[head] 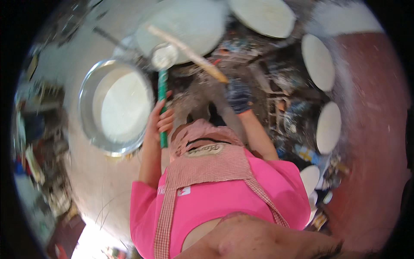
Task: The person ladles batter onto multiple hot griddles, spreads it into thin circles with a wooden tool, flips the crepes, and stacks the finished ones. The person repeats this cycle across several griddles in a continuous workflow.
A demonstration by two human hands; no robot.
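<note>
My left hand is closed round the green handle of a ladle, whose round bowl holds white batter or liquid. Left of it stands a wide metal pot with pale, creamy liquid inside. On my right hand is a dark knitted glove; it grips the near end of a long wooden stick. The stick slants up and left, its far end over a large round pale surface. The ladle bowl is just below that surface's lower left edge in the picture. Motion blurs both tools.
Several pale round discs stand in an arc on the right, beside a reddish floor. Hollow bricks and dark, sooty debris lie between them and my gloved hand. Mixed clutter lines the far left.
</note>
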